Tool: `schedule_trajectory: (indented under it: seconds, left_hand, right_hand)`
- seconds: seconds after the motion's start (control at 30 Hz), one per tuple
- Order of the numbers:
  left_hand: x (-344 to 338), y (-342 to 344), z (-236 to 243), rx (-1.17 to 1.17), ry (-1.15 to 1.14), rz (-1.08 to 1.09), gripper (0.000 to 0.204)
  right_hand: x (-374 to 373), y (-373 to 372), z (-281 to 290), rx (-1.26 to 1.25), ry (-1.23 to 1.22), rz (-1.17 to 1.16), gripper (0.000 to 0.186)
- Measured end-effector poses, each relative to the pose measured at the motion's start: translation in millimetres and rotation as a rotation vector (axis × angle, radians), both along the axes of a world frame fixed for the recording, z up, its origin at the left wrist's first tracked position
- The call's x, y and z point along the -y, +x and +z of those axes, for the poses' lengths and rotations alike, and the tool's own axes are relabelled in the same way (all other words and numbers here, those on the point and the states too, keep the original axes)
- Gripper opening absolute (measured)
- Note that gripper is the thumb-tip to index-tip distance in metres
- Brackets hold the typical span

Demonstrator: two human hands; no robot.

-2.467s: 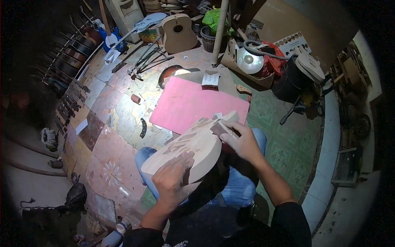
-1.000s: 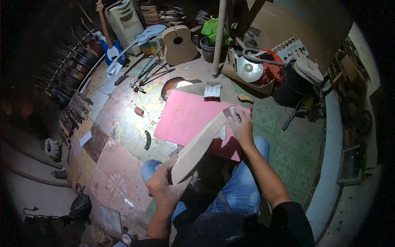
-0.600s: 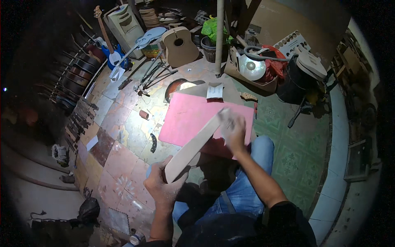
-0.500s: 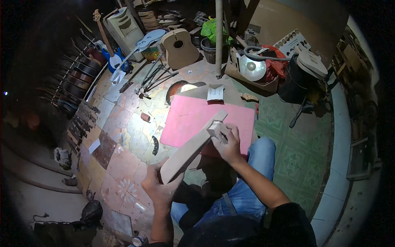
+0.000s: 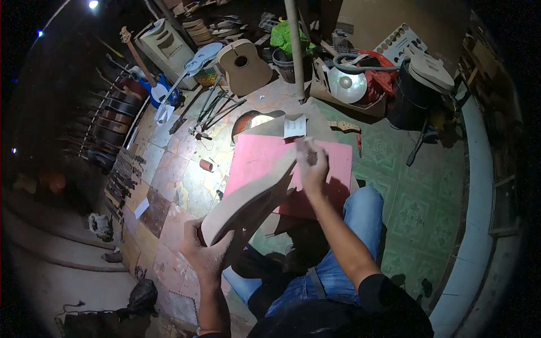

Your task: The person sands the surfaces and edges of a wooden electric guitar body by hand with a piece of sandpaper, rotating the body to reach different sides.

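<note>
An unpainted wooden guitar body [image 5: 248,200] is tilted edge-up in front of me, its curved side facing upward. My left hand [image 5: 207,250] grips its near end, fingers wrapped around the wood. At its far end my right hand [image 5: 314,169] is closed on a sanding block [image 5: 305,151], blurred by motion and close to the edge of the wood. Whether the block touches the wood I cannot tell. Beneath the far part of the body lies a pink board [image 5: 256,151].
A folded paper [image 5: 295,126], a guitar headstock [image 5: 344,127] and a sunburst guitar piece [image 5: 246,123] lie beyond the board. An acoustic guitar body [image 5: 245,70] leans behind. A pole [image 5: 295,50] rises at the back. Several guitars [image 5: 115,115] stand racked at left.
My right hand has moved the sanding block farther away along the edge. The guitar body has rolled, showing more of its curved side and underside, and its near end has shifted left.
</note>
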State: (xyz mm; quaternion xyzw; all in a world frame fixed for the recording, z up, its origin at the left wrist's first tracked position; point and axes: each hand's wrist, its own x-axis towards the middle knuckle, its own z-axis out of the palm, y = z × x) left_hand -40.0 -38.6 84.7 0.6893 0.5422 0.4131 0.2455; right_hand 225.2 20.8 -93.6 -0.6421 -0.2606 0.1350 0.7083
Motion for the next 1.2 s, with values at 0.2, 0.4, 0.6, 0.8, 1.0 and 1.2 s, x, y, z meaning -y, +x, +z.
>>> schedule_trajectory:
  seconds: [0.2, 0.4, 0.6, 0.8, 1.0, 1.2]
  left_hand:
    - [-4, -6, -9, 0.058, 0.038, 0.019, 0.049]
    - [-5, 7, 1, -0.104, 0.011, 0.051, 0.046]
    - [-6, 15, 7, -0.070, -0.017, 0.045, 0.049]
    - [-2, 4, -2, -0.048, 0.007, 0.026, 0.049]
    - [12, 19, -5, -0.034, 0.087, -0.125, 0.054]
    - [22, 27, -6, -0.009, 0.128, -0.172, 0.052]
  right_hand:
    - [6, -11, -5, 0.377, 0.043, -0.028, 0.038]
    - [3, -35, 8, 0.506, 0.106, -0.084, 0.041]
    - [-11, 15, 8, -0.037, 0.031, 0.035, 0.044]
    - [43, 6, 47, 0.702, -0.168, 0.275, 0.042]
    - [59, 15, 70, 0.944, -0.304, 0.254, 0.036]
    - [48, 67, 37, 0.280, -0.311, 0.331, 0.039]
